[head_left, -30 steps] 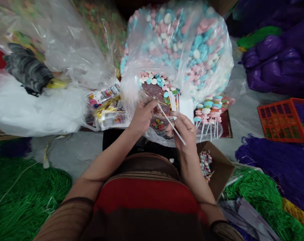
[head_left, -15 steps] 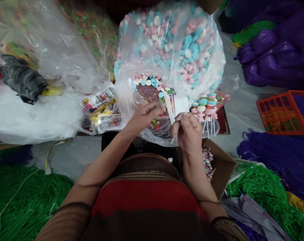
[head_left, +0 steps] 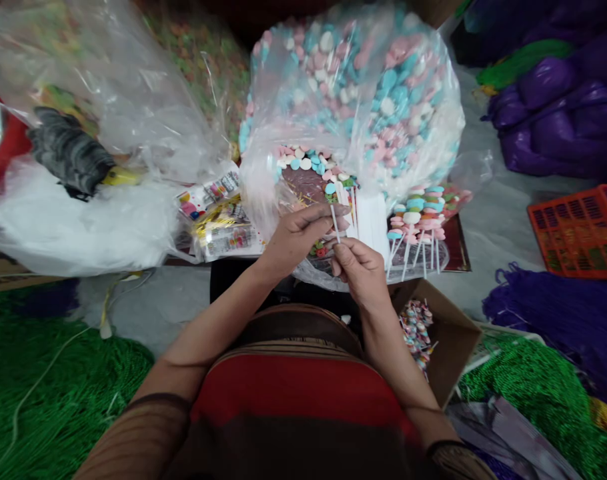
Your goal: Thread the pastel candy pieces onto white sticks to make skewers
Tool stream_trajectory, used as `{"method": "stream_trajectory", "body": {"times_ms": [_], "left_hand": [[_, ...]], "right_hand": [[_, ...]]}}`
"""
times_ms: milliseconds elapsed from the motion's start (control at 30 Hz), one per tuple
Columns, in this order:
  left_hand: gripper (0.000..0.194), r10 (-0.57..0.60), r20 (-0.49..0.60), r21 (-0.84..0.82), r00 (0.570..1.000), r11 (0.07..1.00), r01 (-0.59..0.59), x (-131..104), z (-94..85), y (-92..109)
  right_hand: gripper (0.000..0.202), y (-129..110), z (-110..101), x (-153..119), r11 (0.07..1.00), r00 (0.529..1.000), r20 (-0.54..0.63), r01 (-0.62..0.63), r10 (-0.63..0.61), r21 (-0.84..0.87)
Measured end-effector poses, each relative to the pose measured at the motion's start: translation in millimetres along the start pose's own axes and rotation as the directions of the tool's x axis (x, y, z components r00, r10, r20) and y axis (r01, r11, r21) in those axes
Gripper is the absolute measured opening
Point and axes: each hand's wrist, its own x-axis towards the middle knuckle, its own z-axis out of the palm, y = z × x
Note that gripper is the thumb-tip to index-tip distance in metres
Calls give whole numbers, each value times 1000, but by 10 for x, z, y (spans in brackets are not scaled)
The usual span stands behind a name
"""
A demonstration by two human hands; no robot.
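Observation:
My right hand pinches the lower end of a thin white stick between thumb and forefinger. My left hand is at the stick's upper end with its fingers closed; whatever they hold is hidden. Behind the hands, an opened plastic bag has loose pink, white and blue round candies at its mouth. A bunch of white sticks stands just beyond my fingers. To the right lie several skewers of stacked candies with their white sticks pointing toward me.
A large clear bag of candies fills the back. Printed wrappers and a grey striped glove-like cloth lie left. Below right stands a cardboard box of wrapped candies. An orange crate and green strands lie farther right.
My right hand has moved left and slightly down, bringing the stick up to my left hand. My left fingers now meet its upper end. Another candy skewer appears in the pile at right.

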Motion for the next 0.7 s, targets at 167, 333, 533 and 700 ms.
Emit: {"method": "stream_trajectory", "body": {"times_ms": [167,333,533,700], "left_hand": [[25,-27,35,-32,999,999,28,-28,-6,2],[39,-14,29,-8,999,1000,15,-3,-26,-67],[45,-32,53,-11,998,999,33,23,-28,-94],[44,-69,28,27,997,997,68,70,-43,-166]], "right_hand": [[51,40,13,0,1000,1000,-21,-10,10,25],[49,139,3,-22,999,999,-24,-23,24,26],[45,205,3,-30,997,999,-41,-22,25,70],[38,233,-2,15,995,995,-98,-26,36,99]]}}
